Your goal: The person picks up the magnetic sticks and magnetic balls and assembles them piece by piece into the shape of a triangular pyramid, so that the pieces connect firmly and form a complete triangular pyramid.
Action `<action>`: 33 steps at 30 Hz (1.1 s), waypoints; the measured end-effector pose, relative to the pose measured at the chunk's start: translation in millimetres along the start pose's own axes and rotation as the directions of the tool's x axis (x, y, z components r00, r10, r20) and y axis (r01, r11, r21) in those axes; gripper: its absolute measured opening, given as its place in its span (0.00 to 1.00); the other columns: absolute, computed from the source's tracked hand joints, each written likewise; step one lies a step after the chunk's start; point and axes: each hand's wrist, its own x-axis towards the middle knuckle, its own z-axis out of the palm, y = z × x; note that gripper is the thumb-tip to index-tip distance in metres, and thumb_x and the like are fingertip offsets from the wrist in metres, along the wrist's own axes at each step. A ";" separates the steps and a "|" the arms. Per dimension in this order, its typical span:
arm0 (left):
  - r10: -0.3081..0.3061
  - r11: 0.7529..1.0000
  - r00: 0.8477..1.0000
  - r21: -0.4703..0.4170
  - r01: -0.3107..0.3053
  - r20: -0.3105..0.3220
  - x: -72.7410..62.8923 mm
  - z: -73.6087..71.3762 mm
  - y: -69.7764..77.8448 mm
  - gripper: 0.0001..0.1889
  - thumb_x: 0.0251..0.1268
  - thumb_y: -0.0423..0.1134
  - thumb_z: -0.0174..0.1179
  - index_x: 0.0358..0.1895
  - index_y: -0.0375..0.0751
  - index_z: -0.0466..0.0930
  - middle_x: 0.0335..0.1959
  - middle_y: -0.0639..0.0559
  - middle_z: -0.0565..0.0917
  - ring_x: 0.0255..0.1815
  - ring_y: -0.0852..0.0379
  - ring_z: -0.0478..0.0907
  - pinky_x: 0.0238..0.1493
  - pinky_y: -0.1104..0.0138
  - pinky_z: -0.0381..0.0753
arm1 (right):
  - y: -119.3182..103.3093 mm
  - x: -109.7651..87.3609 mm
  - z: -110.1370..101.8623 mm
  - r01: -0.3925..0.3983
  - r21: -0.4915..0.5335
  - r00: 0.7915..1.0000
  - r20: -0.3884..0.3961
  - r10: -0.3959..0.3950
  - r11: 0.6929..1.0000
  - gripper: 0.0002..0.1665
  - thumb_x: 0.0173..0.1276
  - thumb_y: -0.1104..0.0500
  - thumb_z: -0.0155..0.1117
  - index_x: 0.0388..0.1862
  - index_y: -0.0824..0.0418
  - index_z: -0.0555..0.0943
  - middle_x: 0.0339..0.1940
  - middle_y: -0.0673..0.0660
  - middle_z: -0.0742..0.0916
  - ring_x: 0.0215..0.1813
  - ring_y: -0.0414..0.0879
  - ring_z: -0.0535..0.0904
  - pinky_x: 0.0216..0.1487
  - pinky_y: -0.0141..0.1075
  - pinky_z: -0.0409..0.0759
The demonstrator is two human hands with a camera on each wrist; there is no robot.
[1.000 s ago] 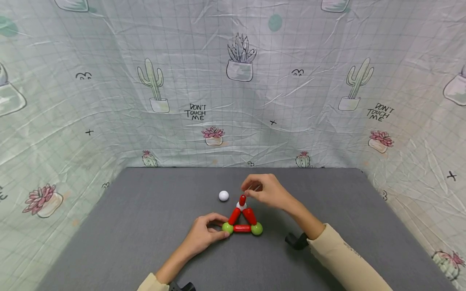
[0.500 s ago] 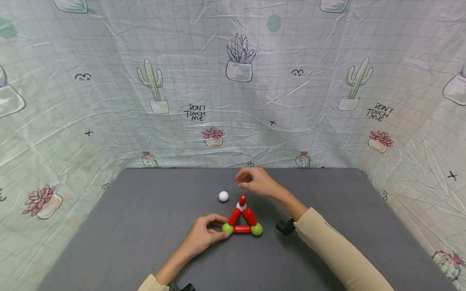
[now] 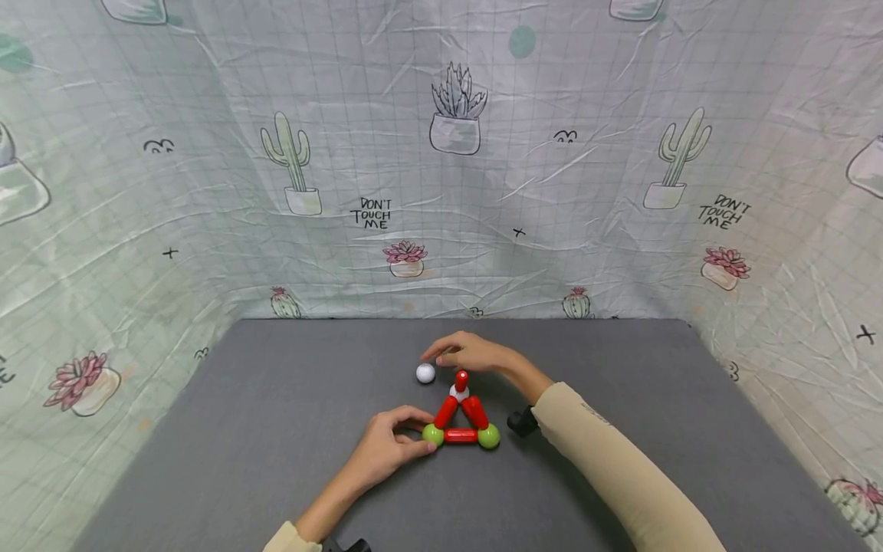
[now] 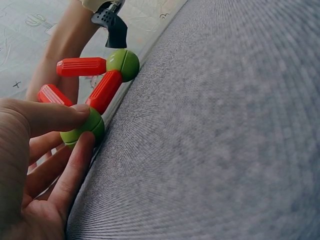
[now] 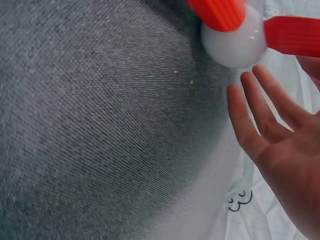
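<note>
A triangle of red rods lies on the grey surface, with a green ball (image 3: 434,435) at its near left corner and another green ball (image 3: 488,437) at its near right. At the far corner a white ball (image 3: 456,393) bears one more red rod (image 3: 461,380), which points upward. My left hand (image 3: 385,446) pinches the left green ball (image 4: 75,136) between thumb and finger. Just beyond the triangle, my right hand (image 3: 474,353) reaches leftward, fingertips near a loose white ball (image 3: 425,373). Its fingers look fairly straight in the right wrist view and hold nothing visible.
A grey cloth-like tabletop (image 3: 290,399) lies under everything. Behind and at both sides hangs a pale sheet (image 3: 331,138) printed with cacti. The upright red rod stands close to my right wrist and forearm.
My right hand has left the top of the upright rod, passed behind it and moved left toward the loose white ball. My left hand and the triangle have stayed in place.
</note>
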 end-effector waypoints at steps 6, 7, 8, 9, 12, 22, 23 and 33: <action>-0.009 1.000 1.000 -0.007 0.009 0.005 0.2 0.4 0.7 0.18 0.55 0.37 0.78 0.51 0.42 0.87 0.45 0.42 0.88 0.34 0.60 0.87 0.34 0.70 0.84 | 0.6 3.2 3.3 -0.064 -0.053 0.998 -0.031 0.063 0.997 0.18 0.79 0.63 0.56 0.60 0.55 0.86 0.64 0.56 0.86 0.65 0.51 0.81 0.60 0.41 0.80; -0.007 1.000 1.000 -0.005 0.007 0.004 0.1 0.4 1.1 0.19 0.55 0.36 0.78 0.51 0.42 0.87 0.45 0.42 0.88 0.34 0.60 0.87 0.34 0.71 0.84 | 0.5 3.3 3.6 -0.084 -0.055 0.995 -0.057 0.080 0.995 0.16 0.78 0.62 0.58 0.58 0.55 0.87 0.62 0.56 0.87 0.64 0.52 0.82 0.60 0.43 0.81; -0.009 1.000 1.000 -0.005 0.009 0.001 0.0 0.3 1.6 0.19 0.55 0.36 0.78 0.51 0.42 0.87 0.45 0.42 0.88 0.35 0.60 0.87 0.34 0.71 0.84 | 0.4 3.6 3.9 -0.102 -0.061 0.992 -0.083 0.097 0.993 0.14 0.77 0.61 0.60 0.56 0.55 0.87 0.59 0.55 0.88 0.64 0.52 0.82 0.61 0.45 0.81; -0.010 1.000 1.000 -0.004 0.010 -0.001 -0.1 0.2 2.0 0.19 0.55 0.36 0.78 0.50 0.42 0.87 0.46 0.42 0.88 0.36 0.60 0.87 0.35 0.71 0.83 | 0.6 3.8 4.3 -0.119 -0.067 0.988 -0.110 0.111 0.991 0.12 0.76 0.60 0.62 0.54 0.55 0.87 0.57 0.55 0.89 0.63 0.53 0.83 0.61 0.46 0.82; -0.008 1.000 1.000 -0.002 0.008 -0.001 -0.4 -0.1 2.7 0.19 0.55 0.36 0.78 0.51 0.41 0.87 0.46 0.41 0.88 0.36 0.59 0.87 0.34 0.71 0.83 | 3.2 4.1 5.7 -0.155 -0.097 0.975 -0.178 0.136 0.983 0.13 0.73 0.56 0.67 0.53 0.56 0.86 0.54 0.55 0.90 0.60 0.54 0.85 0.60 0.47 0.82; -0.014 1.000 1.000 -0.015 0.014 0.000 -0.8 1.0 3.6 0.19 0.54 0.36 0.78 0.51 0.42 0.87 0.46 0.41 0.88 0.33 0.60 0.86 0.33 0.72 0.82 | 12.1 3.8 5.4 -0.128 -0.078 0.982 -0.148 0.115 0.989 0.16 0.72 0.58 0.69 0.57 0.57 0.87 0.56 0.54 0.90 0.57 0.50 0.86 0.57 0.41 0.84; -0.015 1.000 1.000 -0.013 0.015 -0.001 -0.6 1.1 3.4 0.19 0.54 0.36 0.78 0.50 0.42 0.87 0.45 0.41 0.88 0.33 0.60 0.86 0.33 0.72 0.82 | 12.8 3.6 5.0 -0.128 -0.082 0.982 -0.152 0.115 0.988 0.15 0.72 0.59 0.69 0.56 0.58 0.88 0.55 0.54 0.90 0.56 0.50 0.87 0.57 0.41 0.84; -0.017 1.000 1.000 -0.004 0.017 -0.004 -0.8 0.7 3.2 0.19 0.54 0.36 0.78 0.50 0.42 0.87 0.45 0.41 0.88 0.33 0.60 0.86 0.32 0.72 0.82 | 13.4 0.3 3.1 -0.132 -0.087 0.977 -0.178 0.115 0.987 0.17 0.72 0.58 0.68 0.57 0.59 0.86 0.54 0.56 0.91 0.53 0.49 0.86 0.53 0.39 0.83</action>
